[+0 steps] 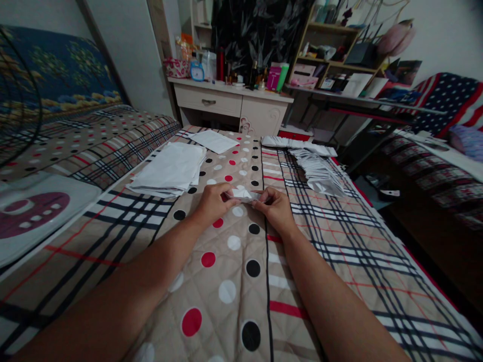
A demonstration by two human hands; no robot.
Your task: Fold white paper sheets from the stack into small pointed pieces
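Note:
Between both hands is a small folded piece of white paper (243, 194), held low over the dotted middle strip of the bedspread (226, 241). My left hand (214, 202) pinches its left end between thumb and fingers. At the right end, the fingers of my right hand (277, 207) are closed on it. Left of the hands lies a stack of flat white sheets (166, 168), and a single white sheet (215, 141) rests just beyond it. To the right stands a row of narrow folded white papers (317, 173), with a long folded bundle (298, 145) behind them.
A white dresser (226, 103) with bottles and boxes on top stands past the bed's far end. At the left edge lies a white plastic package (45, 211) with a pink print. A shelf desk (339, 65) and a flag-patterned cloth (445, 105) are at the right.

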